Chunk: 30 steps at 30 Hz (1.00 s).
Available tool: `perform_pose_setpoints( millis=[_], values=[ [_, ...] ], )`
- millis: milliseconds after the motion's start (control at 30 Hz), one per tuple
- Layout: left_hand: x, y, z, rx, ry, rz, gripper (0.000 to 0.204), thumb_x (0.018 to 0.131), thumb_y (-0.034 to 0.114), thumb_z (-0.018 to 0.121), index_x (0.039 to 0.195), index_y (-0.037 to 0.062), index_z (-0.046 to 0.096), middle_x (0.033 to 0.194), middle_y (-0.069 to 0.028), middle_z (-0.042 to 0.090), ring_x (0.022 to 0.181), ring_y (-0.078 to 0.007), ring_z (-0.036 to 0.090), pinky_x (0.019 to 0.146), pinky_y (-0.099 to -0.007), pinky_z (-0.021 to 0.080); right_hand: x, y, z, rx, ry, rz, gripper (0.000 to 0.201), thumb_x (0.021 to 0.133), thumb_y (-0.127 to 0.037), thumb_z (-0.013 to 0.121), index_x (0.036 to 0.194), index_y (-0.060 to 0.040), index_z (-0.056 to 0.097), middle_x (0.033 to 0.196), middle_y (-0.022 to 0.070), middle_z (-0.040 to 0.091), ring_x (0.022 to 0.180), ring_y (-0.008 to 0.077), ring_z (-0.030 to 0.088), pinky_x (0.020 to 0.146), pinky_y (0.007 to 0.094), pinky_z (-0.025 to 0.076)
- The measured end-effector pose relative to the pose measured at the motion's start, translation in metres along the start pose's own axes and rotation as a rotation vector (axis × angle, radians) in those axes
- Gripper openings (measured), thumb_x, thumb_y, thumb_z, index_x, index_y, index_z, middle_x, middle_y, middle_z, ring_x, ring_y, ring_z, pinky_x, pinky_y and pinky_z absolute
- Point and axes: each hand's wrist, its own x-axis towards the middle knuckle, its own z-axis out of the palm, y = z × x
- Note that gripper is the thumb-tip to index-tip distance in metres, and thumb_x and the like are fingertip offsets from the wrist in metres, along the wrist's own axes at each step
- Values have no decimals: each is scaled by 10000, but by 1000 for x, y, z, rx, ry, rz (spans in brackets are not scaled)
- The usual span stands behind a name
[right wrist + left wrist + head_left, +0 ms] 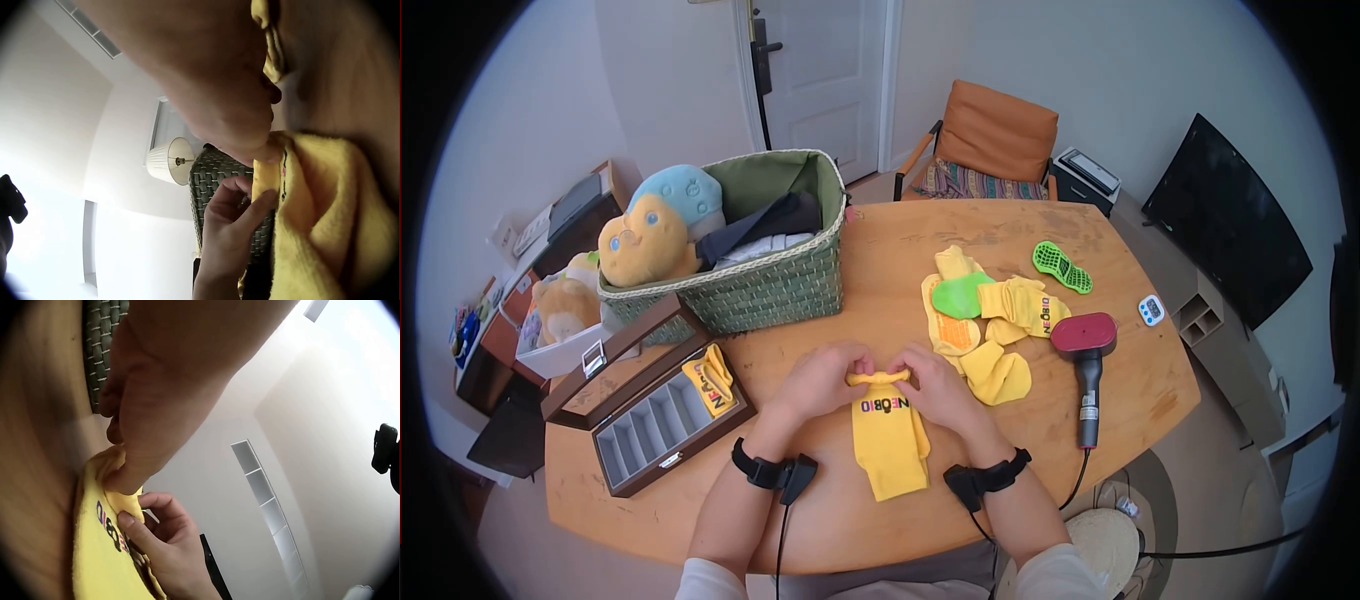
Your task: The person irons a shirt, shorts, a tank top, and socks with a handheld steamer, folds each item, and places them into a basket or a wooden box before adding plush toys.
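Note:
A pair of yellow socks (pixel 888 455) with colored lettering lies flat on the table, its cuff end pointing away from me. My left hand (pixel 825 380) pinches the left side of the cuff, which is turned over into a narrow roll. At the cuff's right side, my right hand (pixel 940 388) pinches it between thumb and fingers. The left wrist view shows the right thumb pressing on the yellow cloth (pixel 103 550) beside the letters. In the right wrist view the folded cuff (pixel 265 178) stands up between both hands' fingertips.
A brown compartment box (pixel 640 440), lid raised, holds a folded yellow sock (pixel 710 378). Behind it stands a green woven basket (pixel 790 285) with plush toys. To the right lie loose yellow socks (pixel 1000 375), a green grip-soled sock (pixel 1062 268), a corded handheld appliance (pixel 1086 370) and a small timer (pixel 1150 310).

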Motion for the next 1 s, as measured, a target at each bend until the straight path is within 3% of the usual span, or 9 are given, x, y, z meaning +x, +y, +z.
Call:
perform_pose_setpoints(
  millis=[167,233,367,567,767,867,933,1000],
  values=[
    [-2,-9,3,22,-203,122,186,790,136,761,950,64,699,837,-88,687,818,-258,672,722,-360,530,-5,-9,-7,-7,-89,-39,179,858,-120,718,973,-55,597,972,101,605,878,315,645,741,401,518],
    [0,-7,1,-98,-255,-27,203,790,171,779,939,56,704,825,-86,680,803,-255,666,715,-364,525,-4,-15,-11,-21,-166,18,218,870,-182,725,973,-49,586,991,107,611,872,318,642,741,409,516],
    [-1,-7,1,-104,-198,-104,246,785,207,797,952,48,710,819,-90,673,799,-253,663,709,-372,520,-3,1,-2,42,-71,68,257,881,-239,729,981,-38,604,1010,113,621,877,319,640,754,411,519],
    [-3,-3,1,-27,-177,-21,297,741,222,827,963,68,704,825,-94,669,796,-270,657,707,-381,517,-4,5,-3,-48,-121,-52,306,857,-252,770,1039,-42,641,970,120,635,891,306,639,773,388,524],
    [-3,3,9,12,-183,38,261,685,153,808,867,54,649,794,-108,645,717,-281,611,656,-379,486,-3,-9,-10,32,-237,52,280,817,-177,787,994,-44,616,963,112,636,890,302,636,759,374,520],
    [-3,7,11,63,-252,15,250,684,130,793,855,60,626,825,-126,660,767,-323,633,690,-400,500,-3,-9,-5,64,-262,91,262,795,-123,796,959,-26,617,886,93,612,806,245,605,716,352,504],
    [-3,0,16,114,-105,80,243,692,116,779,872,68,623,857,-134,671,825,-350,650,724,-420,511,-5,-9,0,82,-114,35,244,790,-99,784,952,-30,614,886,91,603,798,247,601,704,349,498],
    [-4,2,13,146,-82,75,238,700,112,772,883,72,625,874,-134,676,848,-357,653,736,-431,514,-4,-7,3,82,-48,-50,244,805,-113,778,968,-34,615,890,90,599,795,247,600,700,347,496]
  ],
)
